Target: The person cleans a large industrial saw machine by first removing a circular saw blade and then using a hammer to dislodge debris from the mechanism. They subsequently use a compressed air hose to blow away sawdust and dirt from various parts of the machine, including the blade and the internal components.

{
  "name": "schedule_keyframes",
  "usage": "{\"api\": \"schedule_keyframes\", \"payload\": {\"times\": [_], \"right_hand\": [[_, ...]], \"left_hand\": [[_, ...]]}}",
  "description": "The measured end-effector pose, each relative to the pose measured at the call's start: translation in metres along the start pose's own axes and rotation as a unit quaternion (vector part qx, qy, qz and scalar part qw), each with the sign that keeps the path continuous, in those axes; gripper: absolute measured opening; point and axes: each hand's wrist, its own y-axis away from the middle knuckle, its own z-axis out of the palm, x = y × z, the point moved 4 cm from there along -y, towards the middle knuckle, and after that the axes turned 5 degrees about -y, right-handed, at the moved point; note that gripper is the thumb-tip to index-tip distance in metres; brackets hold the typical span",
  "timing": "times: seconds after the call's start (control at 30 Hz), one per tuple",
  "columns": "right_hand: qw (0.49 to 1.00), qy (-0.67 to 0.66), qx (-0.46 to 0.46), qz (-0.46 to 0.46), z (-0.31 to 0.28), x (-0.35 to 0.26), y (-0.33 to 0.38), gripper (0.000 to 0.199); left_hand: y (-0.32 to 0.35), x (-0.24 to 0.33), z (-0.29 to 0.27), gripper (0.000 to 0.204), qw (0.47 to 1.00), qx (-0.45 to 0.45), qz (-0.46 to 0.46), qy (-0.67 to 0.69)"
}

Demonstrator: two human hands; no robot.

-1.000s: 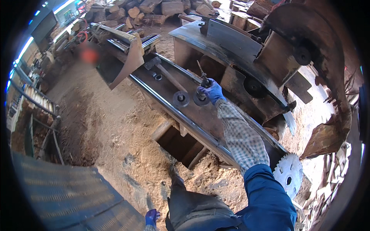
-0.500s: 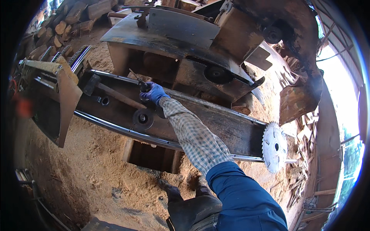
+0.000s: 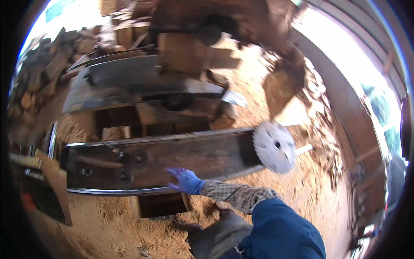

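My right hand (image 3: 185, 180), in a blue-purple glove, is over the near rail of a long metal trough (image 3: 202, 151). Its fingers are spread and nothing is in them. Left of it, two dark round flanges (image 3: 123, 176) sit in the trough. A hammer's wooden handle (image 3: 99, 162) lies beside them, blurred, and a small metal ring (image 3: 86, 172) is nearer the left end. A toothed circular saw blade (image 3: 267, 149) stands at the trough's right end, away from my hand. My left hand is out of the picture.
Behind the trough stands a sheet-metal machine housing (image 3: 125, 71). A large rusty machine part (image 3: 284, 82) hangs at the back right. Split logs (image 3: 56, 64) are piled far left. Sawdust (image 3: 103, 216) covers the ground around a dark opening (image 3: 161, 205) below the trough.
My right hand has let go of a dark metal piece at the trough's far side and come back to the near rail, fingers opening. The view has swung to the right.
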Motion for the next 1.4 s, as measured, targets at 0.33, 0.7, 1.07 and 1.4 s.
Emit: {"api": "schedule_keyframes", "payload": {"times": [0.33, 0.7, 1.07, 1.4], "right_hand": [[0.876, 0.107, 0.335, 0.332, -0.236, 0.295, 0.381, 0.052], [0.445, -0.586, 0.323, 0.595, -0.265, 0.477, 0.593, 0.074], [0.414, -0.595, 0.479, 0.495, -0.284, 0.519, 0.612, 0.035], [0.442, -0.599, 0.415, 0.523, -0.299, 0.549, 0.611, 0.026]], "left_hand": [[-0.068, 0.167, 0.05, 0.027, 0.969, 0.104, 0.215, -0.069], [0.11, 0.261, 0.673, 0.034, 0.892, -0.142, 0.352, -0.246], [0.023, 0.259, 0.805, 0.036, 0.922, -0.05, 0.17, -0.346], [0.041, 0.248, 0.817, 0.017, 0.945, -0.041, 0.181, -0.27]]}}
